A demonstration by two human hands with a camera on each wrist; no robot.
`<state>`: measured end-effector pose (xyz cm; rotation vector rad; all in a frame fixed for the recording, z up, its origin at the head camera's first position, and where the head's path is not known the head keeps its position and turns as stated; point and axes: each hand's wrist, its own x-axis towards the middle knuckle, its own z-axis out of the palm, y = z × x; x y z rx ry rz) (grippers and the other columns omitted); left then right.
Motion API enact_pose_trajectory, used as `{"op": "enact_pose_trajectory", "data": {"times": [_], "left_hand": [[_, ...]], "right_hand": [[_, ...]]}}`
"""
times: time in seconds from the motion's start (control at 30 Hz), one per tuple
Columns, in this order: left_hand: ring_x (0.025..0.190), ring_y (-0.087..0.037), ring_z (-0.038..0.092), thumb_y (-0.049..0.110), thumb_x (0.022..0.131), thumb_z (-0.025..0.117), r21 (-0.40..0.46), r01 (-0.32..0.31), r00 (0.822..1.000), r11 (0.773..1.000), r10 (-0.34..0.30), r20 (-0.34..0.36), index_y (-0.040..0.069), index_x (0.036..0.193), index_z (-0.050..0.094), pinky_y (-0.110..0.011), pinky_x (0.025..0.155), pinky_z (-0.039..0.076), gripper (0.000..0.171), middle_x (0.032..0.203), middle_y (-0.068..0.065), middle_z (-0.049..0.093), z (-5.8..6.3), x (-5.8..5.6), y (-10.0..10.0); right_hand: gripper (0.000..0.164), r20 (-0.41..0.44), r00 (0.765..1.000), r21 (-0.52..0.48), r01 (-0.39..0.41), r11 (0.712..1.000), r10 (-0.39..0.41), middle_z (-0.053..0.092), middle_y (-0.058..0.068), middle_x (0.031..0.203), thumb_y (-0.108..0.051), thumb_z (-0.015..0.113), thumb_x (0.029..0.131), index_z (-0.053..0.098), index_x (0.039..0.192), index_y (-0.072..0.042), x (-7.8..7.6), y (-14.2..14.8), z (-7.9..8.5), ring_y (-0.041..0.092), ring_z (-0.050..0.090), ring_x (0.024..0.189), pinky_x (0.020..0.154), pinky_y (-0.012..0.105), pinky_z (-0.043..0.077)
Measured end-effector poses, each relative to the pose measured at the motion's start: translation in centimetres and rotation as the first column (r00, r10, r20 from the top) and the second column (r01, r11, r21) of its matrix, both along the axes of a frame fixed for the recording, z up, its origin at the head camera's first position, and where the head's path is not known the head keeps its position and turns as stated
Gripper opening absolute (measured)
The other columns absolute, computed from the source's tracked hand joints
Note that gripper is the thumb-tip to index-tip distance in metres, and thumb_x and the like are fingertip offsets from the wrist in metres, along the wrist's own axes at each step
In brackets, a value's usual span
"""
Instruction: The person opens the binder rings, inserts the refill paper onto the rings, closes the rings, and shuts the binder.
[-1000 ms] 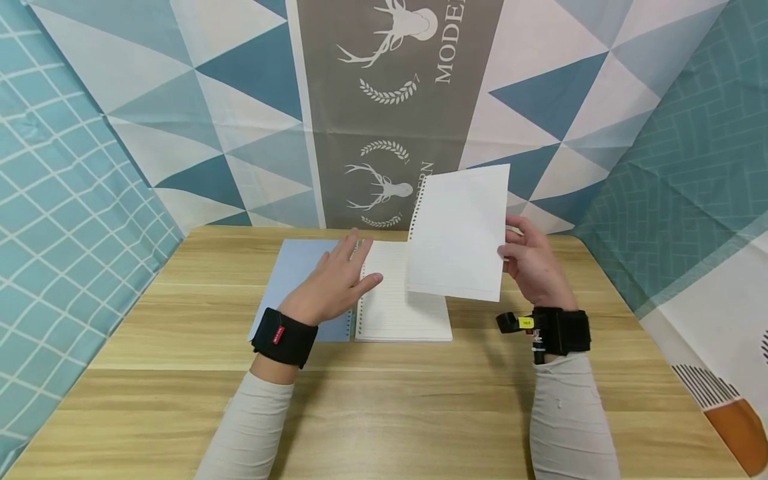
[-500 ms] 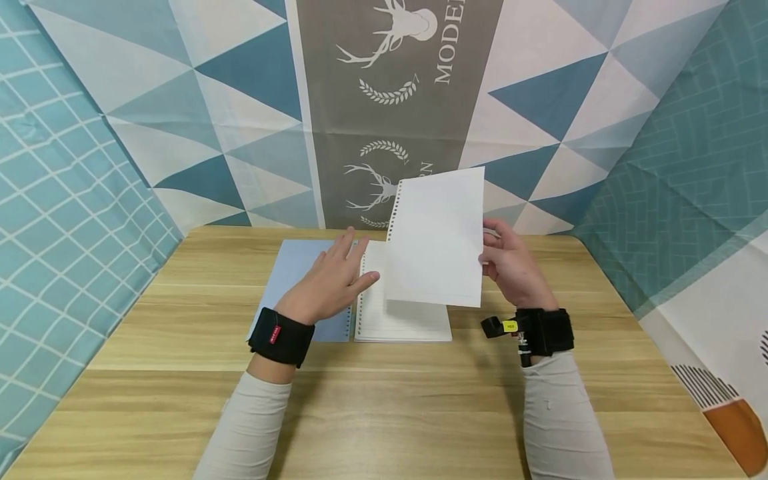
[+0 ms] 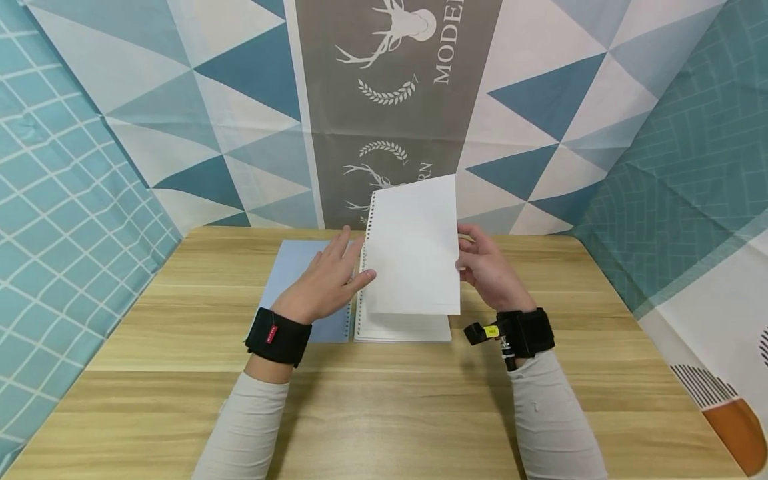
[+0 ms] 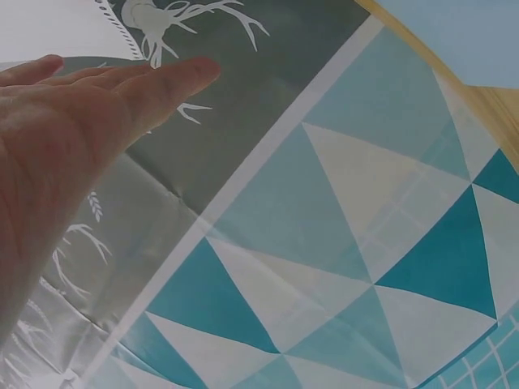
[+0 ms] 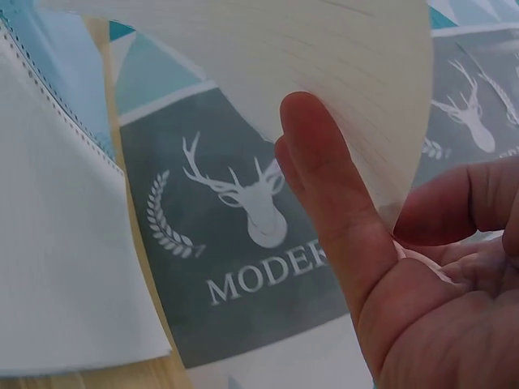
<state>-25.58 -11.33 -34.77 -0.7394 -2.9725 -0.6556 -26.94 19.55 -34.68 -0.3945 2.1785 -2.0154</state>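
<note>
My right hand [image 3: 495,270] pinches the right edge of a loose white sheet [image 3: 414,247] with a row of punched holes down its left side. The sheet is raised above an open spiral notebook, hiding much of its lined page [image 3: 408,328]. In the right wrist view, the paper [image 5: 357,49] bends between thumb and fingers. My left hand [image 3: 324,280], fingers extended and thumb spread, is over the notebook's blue cover [image 3: 294,267] and spine. Whether it touches them I cannot tell. The left wrist view shows only part of this hand [image 4: 73,138].
The notebook lies on a wood-grain table [image 3: 384,407], near its back edge. Behind it hangs a patterned cloth [image 3: 384,120] with deer heads and triangles. Patterned cloths also stand at the left and right sides.
The right hand has carried the sheet leftward and slightly down, so its holed edge is now near the notebook's spine. The left hand has shifted only slightly left.
</note>
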Motion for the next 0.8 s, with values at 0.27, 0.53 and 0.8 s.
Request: {"op": "enact_pose_trajectory", "data": {"times": [0.27, 0.53, 0.8], "left_hand": [[0.159, -0.038, 0.01, 0.049, 0.107, 0.044, -0.014, -0.002, 1.0, 1.0, 0.002, -0.004, 0.013, 0.165, 0.013, -0.064, 0.124, 0.017, 0.075, 0.172, -0.018, 0.001, 0.0, 0.0, 0.0], [0.159, -0.039, 0.009, 0.051, 0.106, 0.043, -0.023, -0.01, 1.0, 1.0, 0.01, 0.003, 0.015, 0.165, 0.01, -0.063, 0.125, 0.017, 0.076, 0.172, -0.018, 0.0, -0.1, 0.1, 0.0], [0.16, -0.037, 0.008, 0.051, 0.107, 0.042, -0.022, -0.009, 1.0, 1.0, 0.009, -0.002, 0.015, 0.165, 0.01, -0.062, 0.125, 0.016, 0.076, 0.172, -0.019, 0.0, -0.2, 0.0, 0.1]], "right_hand": [[0.061, 0.055, 0.998, -0.009, -0.022, 1.0, 0.022, 0.055, 0.019, 0.139, 0.008, 0.037, 0.095, 0.033, 0.153, -0.011, 0.0, -1.6, -0.6, 0.017, 0.063, 0.096, 0.071, 0.025, 0.052], [0.06, 0.084, 0.996, 0.017, -0.043, 0.999, 0.042, 0.054, 0.02, 0.137, 0.009, 0.038, 0.094, 0.033, 0.151, -0.008, 0.0, -2.4, -0.9, 0.02, 0.062, 0.098, 0.07, 0.026, 0.053], [0.063, 0.106, 0.991, 0.024, -0.079, 0.997, 0.076, 0.052, 0.02, 0.139, 0.009, 0.038, 0.094, 0.028, 0.154, -0.008, 0.1, -2.6, -1.0, 0.021, 0.061, 0.1, 0.072, 0.027, 0.053]]}}
